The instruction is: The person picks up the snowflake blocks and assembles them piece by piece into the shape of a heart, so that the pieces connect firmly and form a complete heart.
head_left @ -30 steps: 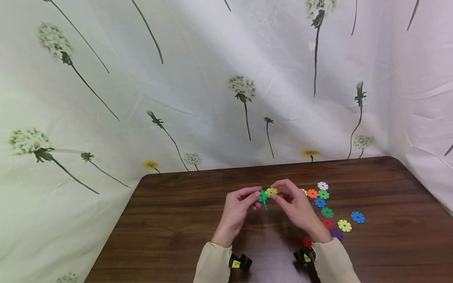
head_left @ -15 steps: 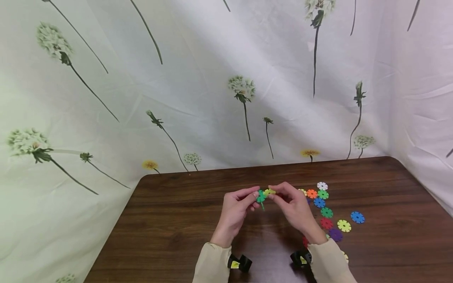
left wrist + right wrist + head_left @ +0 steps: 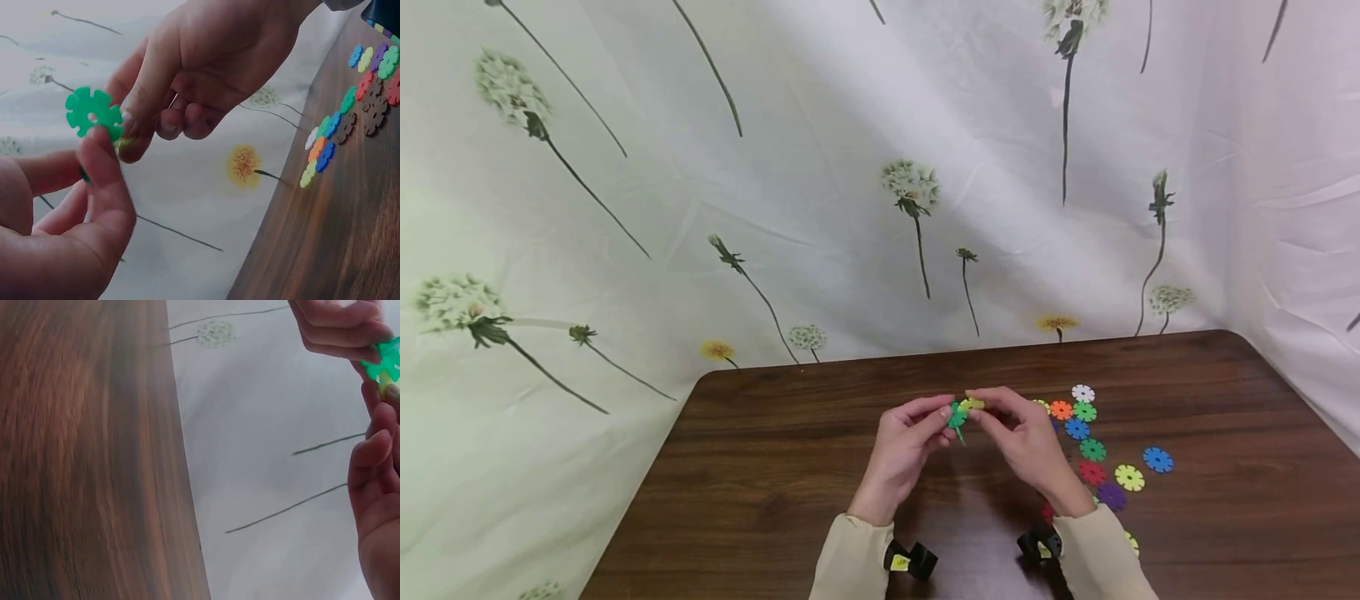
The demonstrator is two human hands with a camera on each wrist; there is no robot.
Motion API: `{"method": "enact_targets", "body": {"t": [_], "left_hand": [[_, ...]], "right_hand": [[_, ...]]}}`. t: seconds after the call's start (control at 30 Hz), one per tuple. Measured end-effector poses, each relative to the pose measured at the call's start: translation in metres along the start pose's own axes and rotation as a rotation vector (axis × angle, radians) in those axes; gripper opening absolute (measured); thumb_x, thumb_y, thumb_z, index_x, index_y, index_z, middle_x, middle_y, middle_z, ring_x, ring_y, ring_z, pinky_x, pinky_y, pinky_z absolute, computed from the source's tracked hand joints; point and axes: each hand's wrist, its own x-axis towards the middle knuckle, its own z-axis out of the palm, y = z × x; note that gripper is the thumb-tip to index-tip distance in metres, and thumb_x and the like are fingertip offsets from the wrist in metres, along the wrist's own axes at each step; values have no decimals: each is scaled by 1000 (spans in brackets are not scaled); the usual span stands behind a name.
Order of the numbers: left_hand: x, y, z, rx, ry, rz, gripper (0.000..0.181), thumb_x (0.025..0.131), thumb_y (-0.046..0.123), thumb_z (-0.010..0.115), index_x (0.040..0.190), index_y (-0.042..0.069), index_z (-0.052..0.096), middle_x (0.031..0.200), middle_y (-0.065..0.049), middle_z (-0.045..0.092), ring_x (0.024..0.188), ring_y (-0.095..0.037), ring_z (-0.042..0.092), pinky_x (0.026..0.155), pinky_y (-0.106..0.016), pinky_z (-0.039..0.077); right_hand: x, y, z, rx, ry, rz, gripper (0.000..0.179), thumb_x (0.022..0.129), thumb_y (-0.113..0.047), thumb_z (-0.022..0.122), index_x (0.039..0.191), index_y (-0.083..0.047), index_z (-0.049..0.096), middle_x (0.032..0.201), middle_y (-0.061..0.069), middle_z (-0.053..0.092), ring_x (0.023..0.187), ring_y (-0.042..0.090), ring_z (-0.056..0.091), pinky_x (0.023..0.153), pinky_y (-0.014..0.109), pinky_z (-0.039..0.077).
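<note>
Above the table, my left hand (image 3: pixel 904 446) pinches a green notched plastic disc (image 3: pixel 956 416) between thumb and fingers. Another green piece (image 3: pixel 960 435), seen nearly edge-on, hangs below it. My right hand (image 3: pixel 1026 437) pinches a yellow notched disc (image 3: pixel 972 404) against the green disc's right edge. In the left wrist view the green disc (image 3: pixel 103 105) faces the camera, while fingers hide most of the yellow one. The right wrist view shows part of the green disc (image 3: pixel 390 357) at the edge. Whether the notches interlock, I cannot tell.
Several loose notched discs lie right of my right hand, among them a white one (image 3: pixel 1083 393), an orange one (image 3: pixel 1061 410), a blue one (image 3: pixel 1158 459) and a purple one (image 3: pixel 1112 497). Behind the brown wooden table (image 3: pixel 752 467) hangs a flower-printed cloth (image 3: pixel 835 208).
My right hand has shifted slightly left with the yellow disc, whose tilt has changed. The left hand stays nearly in place, still holding the green disc.
</note>
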Motion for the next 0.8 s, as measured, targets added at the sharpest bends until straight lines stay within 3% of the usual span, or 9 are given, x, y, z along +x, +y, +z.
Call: {"method": "enact_targets", "body": {"t": [0.23, 0.6, 0.7, 0.8], "left_hand": [[0, -3, 0, 38, -109, -60, 34, 92, 8, 64, 122, -8, 59, 90, 0, 67, 73, -9, 65, 67, -17, 54], [2, -5, -4, -41, -206, -111, 37, 92, -2, 59, 126, -14, 51, 93, -3, 71, 81, -13, 72, 76, -22, 58], [3, -5, -4, -70, -220, -135, 29, 92, -3, 59, 120, -8, 56, 89, -2, 72, 79, -13, 73, 73, -24, 59], [2, -3, -3, -113, -198, -145, 18, 92, -1, 59, 110, 1, 60, 88, -2, 72, 79, -13, 73, 74, -23, 58]], "right_hand": [[-1, 3, -9, -69, -30, 31, 32, 90, -9, 67, 122, -15, 63, 97, 3, 70, 77, 8, 62, 66, 22, 54], [0, 4, -14, -59, -78, 59, 28, 92, -12, 65, 120, -13, 65, 100, 4, 70, 75, 8, 60, 65, 22, 53], [1, 5, -21, -49, -84, 40, 32, 92, -10, 65, 124, -14, 63, 102, 5, 71, 81, 8, 63, 67, 23, 54], [2, 6, -33, -51, -28, 48, 34, 92, -9, 64, 126, -14, 62, 104, 4, 71, 89, 6, 64, 71, 21, 54]]}}
